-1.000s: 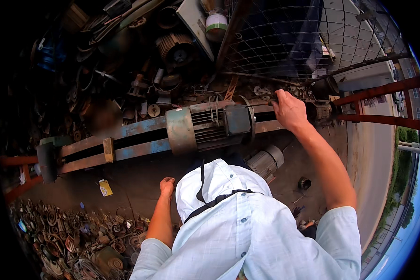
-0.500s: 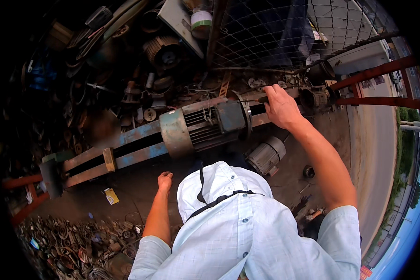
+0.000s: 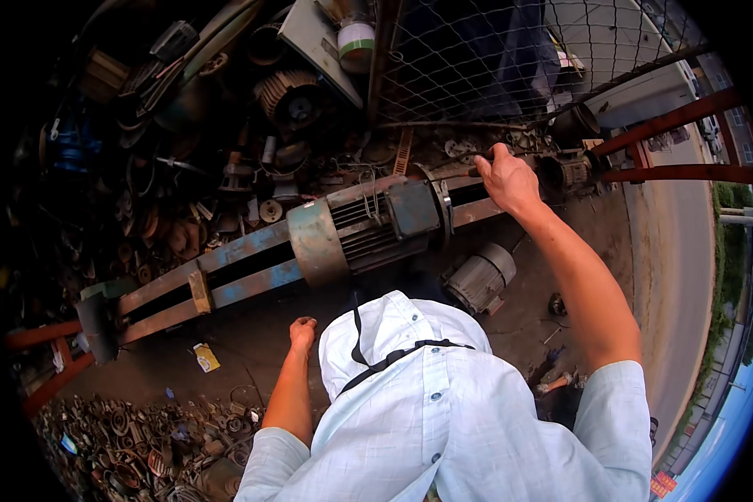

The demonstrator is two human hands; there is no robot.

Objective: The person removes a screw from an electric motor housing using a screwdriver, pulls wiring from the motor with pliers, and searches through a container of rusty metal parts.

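My right hand (image 3: 505, 177) is closed around a thin, dark item, hard to make out, just right of the dark flange (image 3: 443, 213) on a greenish electric motor (image 3: 318, 240). The motor has a finned body and grey terminal box (image 3: 412, 205) and lies across two long steel rails (image 3: 258, 278) with rust and blue paint. A small block (image 3: 199, 291) straddles the rails at left. My left hand (image 3: 303, 333) hangs low beside my shirt, below the rails, its fingers curled; what they hold, if anything, is hidden.
A grey motor (image 3: 479, 279) lies on the floor (image 3: 259, 356). Scrap parts (image 3: 125, 427) are heaped at lower left and behind the rails. Wire mesh (image 3: 468, 58) stands behind. Red frames (image 3: 669, 172) carry the rail ends. Another person's limb (image 3: 552, 383) shows at lower right, near a road (image 3: 669, 276).
My right hand has shifted slightly up and left in the picture and turned at the wrist, still just right of the flange. My left hand stays low. The scene has shifted slightly with the camera.
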